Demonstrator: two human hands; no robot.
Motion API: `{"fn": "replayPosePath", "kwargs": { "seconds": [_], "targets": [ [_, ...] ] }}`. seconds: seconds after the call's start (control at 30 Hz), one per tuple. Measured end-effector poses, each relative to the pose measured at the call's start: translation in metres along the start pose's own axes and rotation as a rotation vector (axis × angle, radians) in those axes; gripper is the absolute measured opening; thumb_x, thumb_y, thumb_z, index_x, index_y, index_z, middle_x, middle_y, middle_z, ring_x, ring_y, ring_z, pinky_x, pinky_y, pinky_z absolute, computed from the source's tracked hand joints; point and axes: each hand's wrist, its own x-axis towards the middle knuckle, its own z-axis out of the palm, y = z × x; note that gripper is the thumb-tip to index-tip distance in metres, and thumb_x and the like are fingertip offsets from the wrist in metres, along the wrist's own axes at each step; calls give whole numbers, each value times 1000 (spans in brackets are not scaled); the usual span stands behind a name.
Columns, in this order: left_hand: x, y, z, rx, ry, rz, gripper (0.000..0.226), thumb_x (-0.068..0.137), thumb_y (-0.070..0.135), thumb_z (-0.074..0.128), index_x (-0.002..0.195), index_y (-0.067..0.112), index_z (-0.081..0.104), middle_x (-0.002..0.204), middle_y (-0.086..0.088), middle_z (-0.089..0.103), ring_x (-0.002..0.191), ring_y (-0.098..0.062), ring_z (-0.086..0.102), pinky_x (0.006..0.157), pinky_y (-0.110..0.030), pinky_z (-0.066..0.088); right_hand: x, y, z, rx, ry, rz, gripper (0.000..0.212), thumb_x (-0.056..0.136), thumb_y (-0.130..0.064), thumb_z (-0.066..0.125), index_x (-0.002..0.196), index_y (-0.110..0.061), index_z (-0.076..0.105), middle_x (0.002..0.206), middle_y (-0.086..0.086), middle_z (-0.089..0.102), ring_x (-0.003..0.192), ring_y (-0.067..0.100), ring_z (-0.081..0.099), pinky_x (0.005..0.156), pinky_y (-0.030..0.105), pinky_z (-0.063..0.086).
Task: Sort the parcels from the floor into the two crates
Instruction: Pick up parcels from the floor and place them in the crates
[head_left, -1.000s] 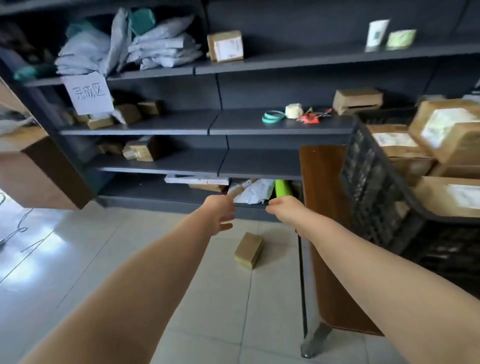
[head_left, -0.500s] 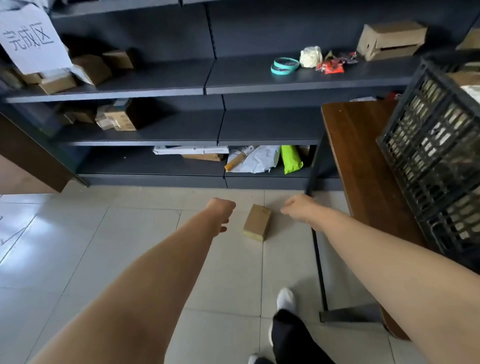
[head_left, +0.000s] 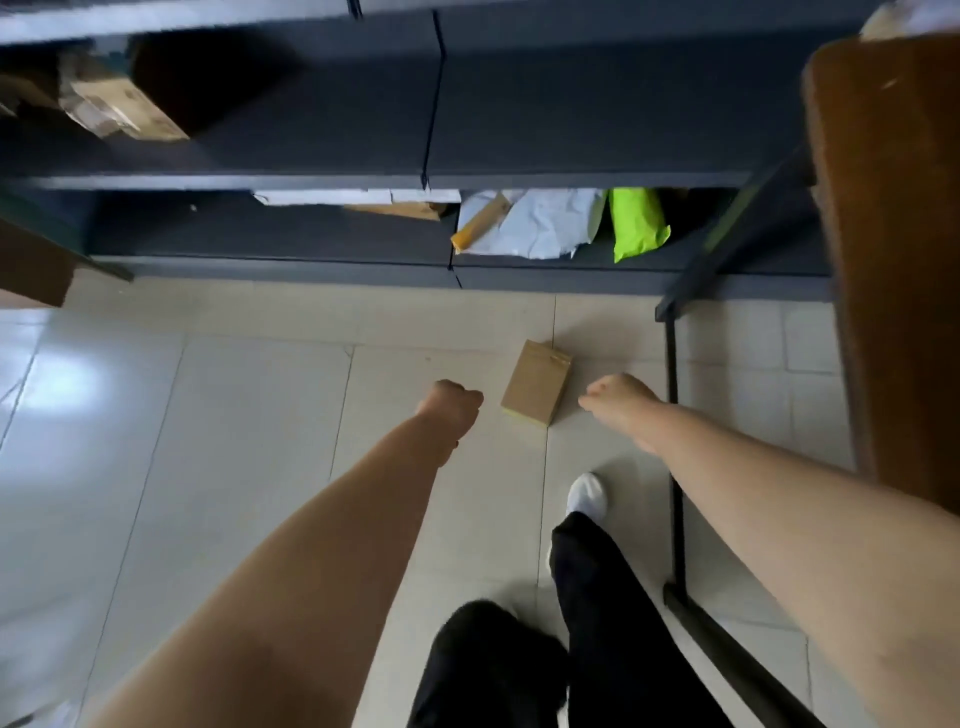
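While both hands, left (head_left: 451, 402) and right (head_left: 618, 397), reach down empty, loosely curled, they flank the parcel (head_left: 536, 382).

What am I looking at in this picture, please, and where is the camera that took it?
There is no machine here. The camera sits on a person's head and looks forward and down, so you see their own bare arms reaching out. The left hand is curled into a loose fist and the right hand is loosely curled too; neither holds anything. Between them a small cardboard box lies on the tiled floor, touched by neither hand. Below are the person's dark trousers and a white shoe. Behind stands a dark shelf with mailers, including a green bag. A brown table fills the right edge.
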Motion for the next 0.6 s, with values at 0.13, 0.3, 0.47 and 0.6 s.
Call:
{"fn": "replayPosePath", "kwargs": {
  "seconds": [0.13, 0.3, 0.47, 0.6],
  "targets": [
    [74, -9, 36, 128, -72, -45, 2, 92, 15, 55, 92, 14, 54, 92, -14, 53, 83, -26, 50, 76, -32, 43, 69, 15, 17, 114, -70, 117, 23, 95, -17, 52, 97, 0, 67, 110, 20, 64, 97, 26, 57, 84, 30, 42],
    [161, -34, 92, 238, -132, -64, 51, 95, 18, 53, 145, 8, 46, 142, -15, 51, 126, -33, 53, 105, -38, 46, 154, 51, 49, 241, -50, 210, 40, 96, -26, 58, 130, -3, 59, 136, 13, 57, 127, 31, 50, 102, 34, 40],
    [265, -67, 151, 319, -159, -94, 52, 97, 20, 49, 148, 10, 42, 145, -12, 49, 127, -31, 51, 88, -28, 42, 263, 100, 99, 302, -40, 304, 45, 93, -20, 62, 128, 7, 55, 138, 19, 55, 128, 36, 50, 108, 41, 39],
    [351, -84, 186, 402, -132, -63, 49, 98, 20, 50, 145, 9, 43, 144, -14, 50, 128, -31, 51, 85, -27, 40, 342, 128, 143, 393, -53, 367, 41, 93, -26, 63, 127, -3, 59, 132, 16, 58, 123, 31, 52, 98, 34, 41]
  ]
}}
